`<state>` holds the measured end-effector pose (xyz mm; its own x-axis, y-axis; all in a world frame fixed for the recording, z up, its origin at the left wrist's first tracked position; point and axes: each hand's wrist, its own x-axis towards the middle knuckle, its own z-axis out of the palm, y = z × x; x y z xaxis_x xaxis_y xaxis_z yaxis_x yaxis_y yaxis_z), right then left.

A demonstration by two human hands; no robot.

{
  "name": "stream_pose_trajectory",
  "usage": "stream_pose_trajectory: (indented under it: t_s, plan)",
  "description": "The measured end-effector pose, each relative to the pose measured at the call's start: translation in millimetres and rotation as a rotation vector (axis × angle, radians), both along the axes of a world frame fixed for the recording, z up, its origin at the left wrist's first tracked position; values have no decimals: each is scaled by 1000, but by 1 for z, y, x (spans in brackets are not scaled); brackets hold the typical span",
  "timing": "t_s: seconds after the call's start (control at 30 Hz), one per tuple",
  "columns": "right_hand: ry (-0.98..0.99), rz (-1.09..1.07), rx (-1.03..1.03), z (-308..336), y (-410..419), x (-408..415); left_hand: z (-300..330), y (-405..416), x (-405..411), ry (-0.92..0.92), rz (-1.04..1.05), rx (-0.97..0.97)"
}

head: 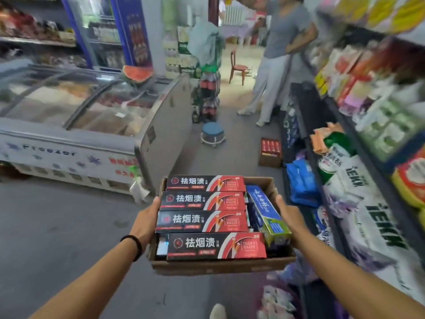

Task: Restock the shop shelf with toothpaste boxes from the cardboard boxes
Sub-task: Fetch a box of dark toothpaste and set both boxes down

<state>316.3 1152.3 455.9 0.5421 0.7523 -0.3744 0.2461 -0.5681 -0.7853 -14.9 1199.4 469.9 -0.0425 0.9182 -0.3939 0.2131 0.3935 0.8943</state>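
Both forearms reach forward from the bottom edge of my view, and between them I carry an open brown cardboard box [220, 267] level above the grey floor [57, 226]. My left hand [147, 222] grips the box's left wall, thumb up along the rim; a black band [134, 246] circles that wrist. My right hand [288, 217] grips the right wall, thumb on the rim, the remaining fingers hidden under the box. Four black-and-red toothpaste boxes [204, 221] lie flat across the top of the load, long sides parallel, stacked front to back. Just beside them, at the right, a blue-and-green toothpaste box [268, 214] lies tilted lengthwise. Right of the aisle stands the stocked shop shelf [358, 180]. A second brown cardboard box [271, 153] holding red packs sits on the floor at the shelf's foot. A white chest freezer [73, 134] stands left. A person in a grey shirt [282, 31] stands farther along the aisle.
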Motion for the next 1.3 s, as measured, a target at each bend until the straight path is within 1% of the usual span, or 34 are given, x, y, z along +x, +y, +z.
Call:
stream_pose_trajectory:
  t_s: [0.07, 0.13, 0.33, 0.5, 0.7, 0.83, 0.93, 1.03, 1.1, 1.17, 1.3]
  plan:
    - [-24, -43, 8, 3, 45, 35, 0, 58, 36, 3, -41, -21]
    - [-45, -77, 3, 10, 88, 70, 5, 113, 73, -1, -71, -3]
    - [-100, -159, -67, 18, 212, 169, 13, 271, 177, -18, -165, 10]
    - [-94, -252, -63, 0, 323, 241, -2, 413, 264, -12, -258, 63]
    - [-30, -421, -36, -13, 463, 322, -18, 598, 367, -18, -369, 15]
    - [-73, -427, -70, -7, 559, 383, -15, 702, 437, -38, -400, -5]
    - [-83, -467, -54, -12, 625, 423, -18, 769, 481, -53, -414, -31]
    - [-66, -504, -56, -24, 699, 471, -33, 843, 529, -5, -406, 3]
    - [-43, -452, -88, -26, 747, 500, -42, 890, 557, 9, -409, 10]
    - [-54, -441, -97, -28, 793, 527, -49, 938, 582, 15, -413, -16]
    - [-40, -489, -110, -30, 871, 562, -53, 1025, 623, 27, -435, -28]
